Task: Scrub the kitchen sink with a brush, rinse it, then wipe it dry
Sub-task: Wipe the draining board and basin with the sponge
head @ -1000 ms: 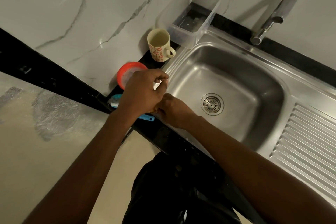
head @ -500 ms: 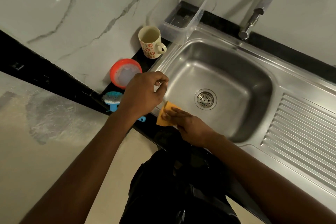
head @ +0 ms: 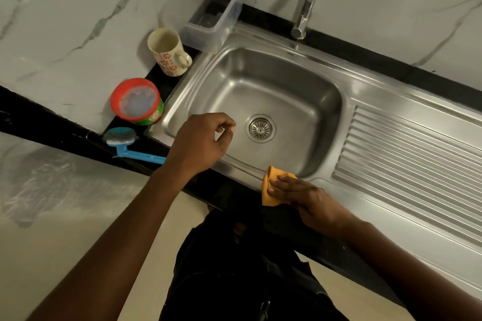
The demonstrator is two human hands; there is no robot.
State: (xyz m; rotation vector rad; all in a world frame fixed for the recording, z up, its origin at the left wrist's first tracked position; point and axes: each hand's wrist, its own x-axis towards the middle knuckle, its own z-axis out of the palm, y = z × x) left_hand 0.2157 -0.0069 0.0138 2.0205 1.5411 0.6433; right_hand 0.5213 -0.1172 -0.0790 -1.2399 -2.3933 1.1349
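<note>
The left hand (head: 200, 141) is held above the near left part of the sink (head: 287, 81), its fingers loosely curled towards the thumb, and nothing is seen in it. The right hand (head: 307, 198) is laid on an orange cloth (head: 268, 190), which is pressed by straight fingers against the sink's front rim, where it hangs over the dark counter (head: 167, 83) edge. The hands are kept apart, the left one farther in over the basin. The drain (head: 260, 128) is seen just right of the left hand, and the ribbed drainboard (head: 404, 154) is set to the right of the basin. The blue brush (head: 125, 143) is laid on the counter left of the sink, bristles away from the person, its handle partly hidden by the left wrist. Just beyond it a red tub (head: 137, 101) is placed, then a flowered mug (head: 168, 52) standing upright, then a clear box (head: 208, 8) at the back corner. The tap (head: 303, 13) is mounted behind the basin.
</note>
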